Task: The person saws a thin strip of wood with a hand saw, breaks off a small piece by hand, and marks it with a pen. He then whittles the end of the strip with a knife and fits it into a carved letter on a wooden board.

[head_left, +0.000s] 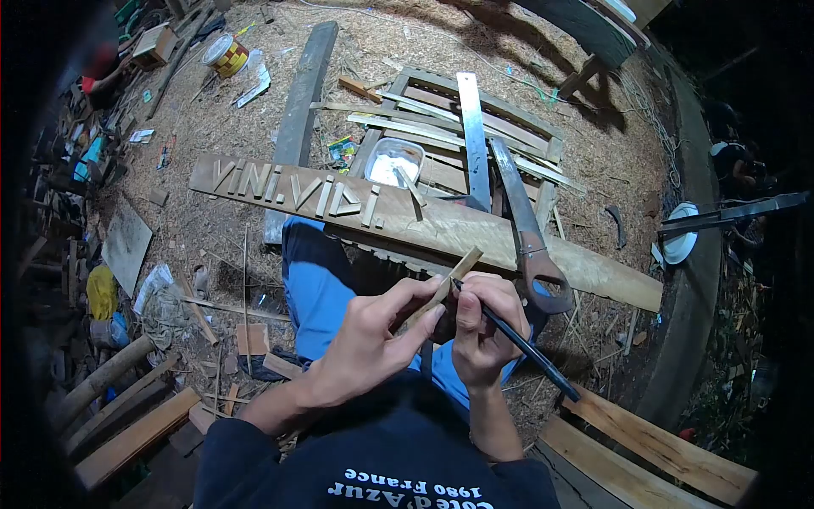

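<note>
My left hand (369, 332) pinches a thin wooden strip (462, 268) in front of my chest. In my right hand (483, 331) is a dark pencil-like tool (530, 352), its tip touching or close to the strip. Beyond my hands lies a long board (593, 273) with raised wooden letters (297, 193) on its left part. A handsaw (519, 199) rests across the board, its handle nearest my right hand. A metal square (473, 140) lies left of the saw. Behind the board is a plastic tub (395, 159) of white material, with a small stick leaning at its rim.
A slatted wooden frame (544, 182) lies beyond the board, beside a grey beam (309, 93). A paint bucket (227, 56) stands at the back left. Planks (653, 445) lie at the lower right. People are partly visible at the far left and far right.
</note>
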A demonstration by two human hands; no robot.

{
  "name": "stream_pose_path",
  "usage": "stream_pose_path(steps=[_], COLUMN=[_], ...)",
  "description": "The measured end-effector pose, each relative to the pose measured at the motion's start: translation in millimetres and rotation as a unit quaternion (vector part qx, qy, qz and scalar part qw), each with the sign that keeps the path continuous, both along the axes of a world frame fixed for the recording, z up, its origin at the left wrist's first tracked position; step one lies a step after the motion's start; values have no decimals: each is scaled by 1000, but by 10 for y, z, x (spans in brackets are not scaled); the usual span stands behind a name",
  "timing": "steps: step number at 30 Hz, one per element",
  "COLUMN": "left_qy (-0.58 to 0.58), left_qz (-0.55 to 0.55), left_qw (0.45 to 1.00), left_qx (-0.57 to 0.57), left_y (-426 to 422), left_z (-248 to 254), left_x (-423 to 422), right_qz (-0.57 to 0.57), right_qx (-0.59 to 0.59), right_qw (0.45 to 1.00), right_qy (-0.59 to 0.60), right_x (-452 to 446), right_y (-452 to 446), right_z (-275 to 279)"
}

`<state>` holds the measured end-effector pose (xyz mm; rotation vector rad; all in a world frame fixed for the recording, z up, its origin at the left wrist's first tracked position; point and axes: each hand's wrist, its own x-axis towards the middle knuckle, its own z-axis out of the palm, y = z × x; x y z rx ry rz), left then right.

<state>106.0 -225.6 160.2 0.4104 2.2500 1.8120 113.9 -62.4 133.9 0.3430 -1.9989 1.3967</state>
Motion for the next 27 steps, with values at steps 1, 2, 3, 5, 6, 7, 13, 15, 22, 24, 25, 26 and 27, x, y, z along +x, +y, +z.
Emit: stream_pose_path(steps=[1,2,3,5,6,7,13,15,22,24,25,26,27], left_qy=[4,4,-8,-20,-8,4,-5,0,-11,-10,-9,-9,-10], left_qz=[-2,-1,-5,-8,-5,-2,-1,2,0,0,2,2,0], left_qw=[1000,1000,1000,1000,1000,1000,1000,1000,1000,1000,1000,1000,1000], left_qx=[1,1,-9,-18,-4,11,-3,7,12,12,11,11,8], left_y=[1,-4,-12,-9,0,8,0,11,6,15,15,10,3], left_z=[3,13,27,25,13,1,-17,-40,-39,-38,-36,-28,-14], left_x=[-6,-10,-12,-9,-2,1,-4,0,-11,-10,-9,-9,-15], right_qz=[-4,-4,2,9,0,-9,-1,-8,-3,-11,-17,-17,-7], right_qx=[3,3,-4,-11,-8,-4,-9,-6,-5,-4,-4,-4,-7], right_qw=[1000,1000,1000,1000,1000,1000,1000,1000,1000,1000,999,999,999], right_qy=[1,1,-2,-5,-5,-6,-22,-19,-22,-25,-27,-28,-32], right_x=[-4,-5,-2,4,6,8,17,6,14,12,12,17,20], right_y=[-2,-2,-2,-3,-5,-5,-4,-13,-2,-7,-11,-10,-6], right_z=[-4,-9,-16,-23,-25,-26,-26,-23,-46,-45,-45,-40,-30])
